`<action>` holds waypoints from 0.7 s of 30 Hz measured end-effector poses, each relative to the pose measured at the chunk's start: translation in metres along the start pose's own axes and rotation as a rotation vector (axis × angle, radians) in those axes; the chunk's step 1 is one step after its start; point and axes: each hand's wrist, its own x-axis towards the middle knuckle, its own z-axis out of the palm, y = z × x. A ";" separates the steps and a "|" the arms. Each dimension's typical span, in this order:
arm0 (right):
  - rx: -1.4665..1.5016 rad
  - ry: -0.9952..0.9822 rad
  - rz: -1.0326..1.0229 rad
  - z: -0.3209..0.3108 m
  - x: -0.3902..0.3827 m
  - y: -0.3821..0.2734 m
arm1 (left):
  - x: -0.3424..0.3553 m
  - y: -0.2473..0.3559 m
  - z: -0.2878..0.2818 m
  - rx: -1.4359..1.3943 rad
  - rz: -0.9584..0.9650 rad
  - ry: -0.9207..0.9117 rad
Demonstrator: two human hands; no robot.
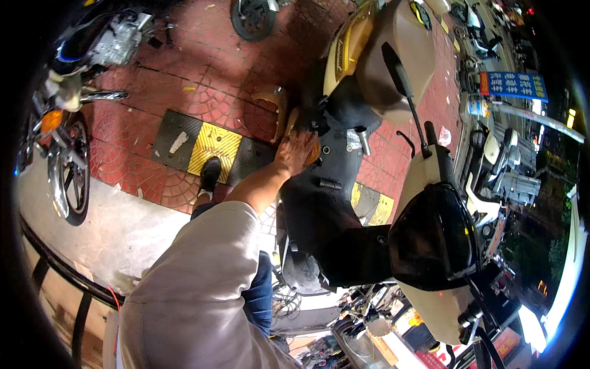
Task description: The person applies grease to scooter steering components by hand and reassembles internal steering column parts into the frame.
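Observation:
My left hand [296, 151] reaches from a grey short sleeve to the black footwell area of a scooter [335, 169]. Its fingers are bent around something I cannot make out. A rounded orange edge [314, 153] shows beside the palm, and a narrow tan panel edge [293, 122] lies by the fingertips. To the left of this, a curved brown panel piece [270, 96] is over the paving. The scooter's tan and yellow rear body [347, 52] is at the top, its dark front cover [433, 237] at the right. My right hand is not in view.
A motorcycle front wheel [77, 169] stands at the left, another wheel [253, 18] at the top. Red paving [147, 123] carries yellow tactile tiles [212, 147]. My shoe [211, 172] is beside my forearm. A mirror [397, 69] juts up; tangled cables [286, 301] lie below.

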 end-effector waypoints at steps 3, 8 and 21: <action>0.003 0.041 0.035 0.006 -0.022 0.022 | 0.028 -0.002 0.031 0.028 0.044 -0.061; -0.004 0.089 0.075 0.020 -0.038 0.042 | 0.044 0.009 0.060 0.021 0.079 -0.125; 0.132 0.100 0.050 -0.004 -0.085 0.036 | 0.002 0.042 -0.004 -0.206 -0.100 0.056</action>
